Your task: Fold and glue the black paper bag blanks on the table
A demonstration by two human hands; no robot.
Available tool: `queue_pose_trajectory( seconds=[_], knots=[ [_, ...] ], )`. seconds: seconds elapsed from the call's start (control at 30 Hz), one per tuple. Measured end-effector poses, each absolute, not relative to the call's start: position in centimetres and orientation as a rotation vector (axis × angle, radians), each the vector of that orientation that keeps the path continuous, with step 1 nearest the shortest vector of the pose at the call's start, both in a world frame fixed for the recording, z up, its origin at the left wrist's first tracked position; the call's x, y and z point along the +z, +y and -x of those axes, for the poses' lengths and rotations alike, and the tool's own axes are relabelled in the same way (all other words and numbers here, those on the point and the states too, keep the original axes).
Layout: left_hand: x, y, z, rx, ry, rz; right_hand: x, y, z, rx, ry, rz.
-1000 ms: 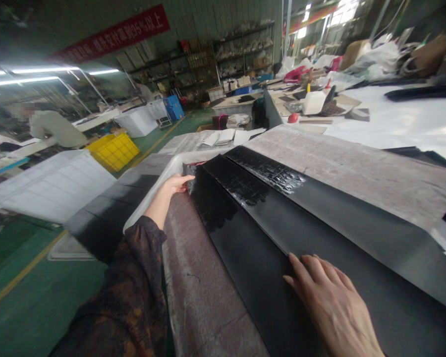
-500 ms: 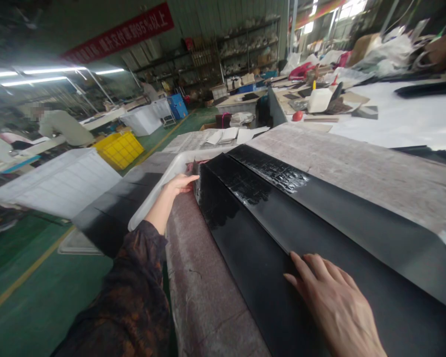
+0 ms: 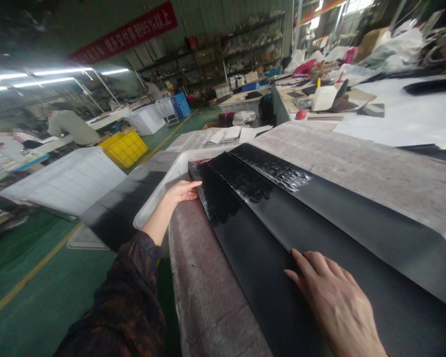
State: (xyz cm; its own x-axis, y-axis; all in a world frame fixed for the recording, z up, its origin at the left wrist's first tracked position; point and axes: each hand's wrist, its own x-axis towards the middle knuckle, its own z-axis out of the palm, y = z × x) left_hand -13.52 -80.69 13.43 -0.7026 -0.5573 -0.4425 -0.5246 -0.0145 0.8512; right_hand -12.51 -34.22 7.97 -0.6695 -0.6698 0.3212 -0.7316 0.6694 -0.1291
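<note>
Left hand (image 3: 186, 192) outstretched, right hand (image 3: 336, 295) palm down

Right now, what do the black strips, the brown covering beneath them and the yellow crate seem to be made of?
Black strips: probably leather or imitation leather; smooth, dull sheen, with glossy, wet-looking patches toward the far ends. Brown covering: perhaps felt or other cloth; matte, mottled and creased. Yellow crate: likely plastic, judging by its even colour and gridded wall.
</note>
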Motion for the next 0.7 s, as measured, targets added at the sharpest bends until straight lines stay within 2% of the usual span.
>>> queue_pose_trajectory(
  seconds=[0.53,0.7],
  knots=[
    [12.3,-78.3,11.7,-1.891,-2.178,-1.106,8.3,-34.2,12.5,0.340,-2.614,-1.125],
    [12.6,-77.6,11.1,-2.002,-2.076,-1.112,8.3,-33.9,12.8,0.277,-2.563,-1.136]
  ],
)
